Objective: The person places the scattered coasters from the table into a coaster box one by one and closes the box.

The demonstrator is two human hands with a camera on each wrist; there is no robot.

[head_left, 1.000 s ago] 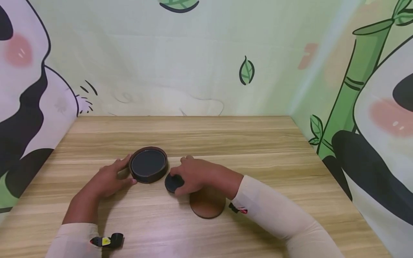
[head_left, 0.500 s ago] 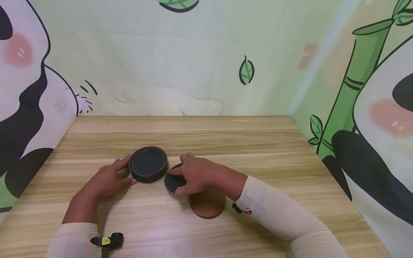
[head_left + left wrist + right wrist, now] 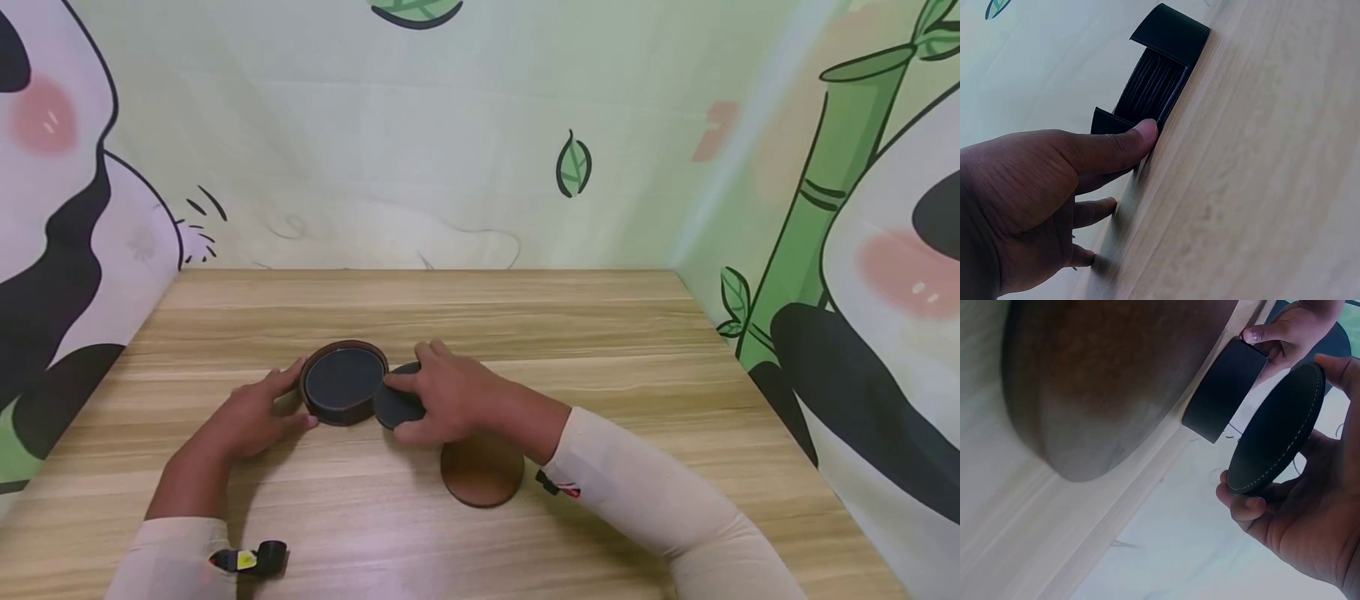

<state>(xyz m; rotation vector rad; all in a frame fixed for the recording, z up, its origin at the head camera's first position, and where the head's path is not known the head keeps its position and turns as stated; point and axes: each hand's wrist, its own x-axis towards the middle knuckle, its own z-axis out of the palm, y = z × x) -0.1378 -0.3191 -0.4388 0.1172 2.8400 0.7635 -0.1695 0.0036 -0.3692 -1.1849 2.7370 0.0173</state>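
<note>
A round black coaster holder (image 3: 341, 415) stands on the table, left of centre. Through its side notch in the left wrist view, several stacked coasters (image 3: 1154, 80) show as dark edges. My left hand (image 3: 243, 423) holds the holder's left side, thumb (image 3: 1144, 131) near its base and other fingers behind. Pinched by its rim in my right hand (image 3: 450, 398) is a black coaster (image 3: 397, 407) with pale edge stitching (image 3: 1279, 431). It is raised and tilted beside the holder's right wall; in the head view its edge overlaps the holder, and contact is unclear.
A brown round disc (image 3: 482, 482) lies flat on the wooden table (image 3: 600, 333), just below my right wrist. Behind the table hangs a pale green backdrop (image 3: 480, 125) with panda and bamboo drawings. A small black device (image 3: 258, 560) is strapped at my left sleeve.
My right hand has lifted the black coaster and moved it slightly up and left, toward the holder. The left hand, the holder and the brown disc have stayed in place.
</note>
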